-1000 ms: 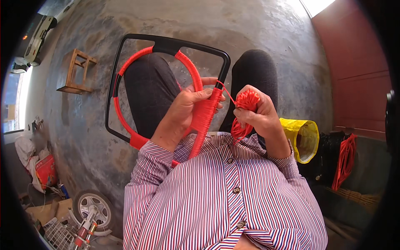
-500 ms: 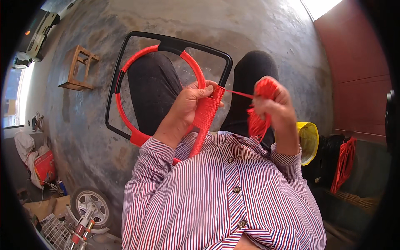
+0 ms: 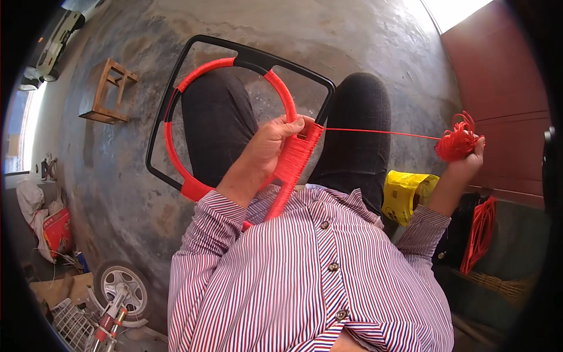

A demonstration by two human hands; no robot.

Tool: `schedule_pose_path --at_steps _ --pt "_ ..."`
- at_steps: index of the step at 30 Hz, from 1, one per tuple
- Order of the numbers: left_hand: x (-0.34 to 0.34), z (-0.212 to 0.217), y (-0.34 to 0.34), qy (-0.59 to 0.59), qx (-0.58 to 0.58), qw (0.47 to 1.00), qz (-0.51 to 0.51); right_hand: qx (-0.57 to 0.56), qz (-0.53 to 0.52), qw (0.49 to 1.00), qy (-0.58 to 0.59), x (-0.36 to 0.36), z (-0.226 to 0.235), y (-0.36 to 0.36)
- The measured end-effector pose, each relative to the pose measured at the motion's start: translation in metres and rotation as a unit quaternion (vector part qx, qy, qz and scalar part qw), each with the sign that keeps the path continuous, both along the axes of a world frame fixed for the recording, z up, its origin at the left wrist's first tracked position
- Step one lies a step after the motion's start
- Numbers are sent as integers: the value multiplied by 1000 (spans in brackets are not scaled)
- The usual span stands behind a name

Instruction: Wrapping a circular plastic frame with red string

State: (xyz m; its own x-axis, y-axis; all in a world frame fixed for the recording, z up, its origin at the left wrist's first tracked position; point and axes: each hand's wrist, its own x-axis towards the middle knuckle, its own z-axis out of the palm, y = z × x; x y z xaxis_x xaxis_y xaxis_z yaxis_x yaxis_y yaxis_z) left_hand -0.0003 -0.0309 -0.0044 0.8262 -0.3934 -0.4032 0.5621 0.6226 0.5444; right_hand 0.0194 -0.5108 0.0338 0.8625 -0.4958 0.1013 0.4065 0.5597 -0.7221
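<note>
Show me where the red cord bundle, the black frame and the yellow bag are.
Red cord bundle (image 3: 458,141), head view: middle of the tangle in the right hand.
Black frame (image 3: 258,57), head view: bare top bar.
Yellow bag (image 3: 404,196), head view: middle of its front.

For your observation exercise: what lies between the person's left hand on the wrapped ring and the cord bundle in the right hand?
In the head view, a single taut red cord spans from the left hand to the bundle, crossing the dark-trousered knee.

head: worn on head | faces straight down | close over lap (image 3: 281,129)
</note>
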Motion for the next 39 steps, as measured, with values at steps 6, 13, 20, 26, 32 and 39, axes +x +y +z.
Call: schedule_pose_path --at_steps 6,13,20,26,32,39 --pt "-2 5 -3 2 29 1000 4 15 -155 985 72 12 -20 -6" --pt "1 -2 -3 6 45 999 9 55 46 997 26 -3 -22 23" --pt "-2 2 -2 5 -32 999 29 -424 436 791 65 -39 -20 200" --pt "-4 1 5 2 -138 990 -4 -678 383 623 71 -15 -14 254" --pt "-4 2 -1 -4 -84 995 45 -480 349 796 119 8 -26 273" --pt "1 -9 2 -1 -96 995 31 -159 442 879 84 7 -27 278"
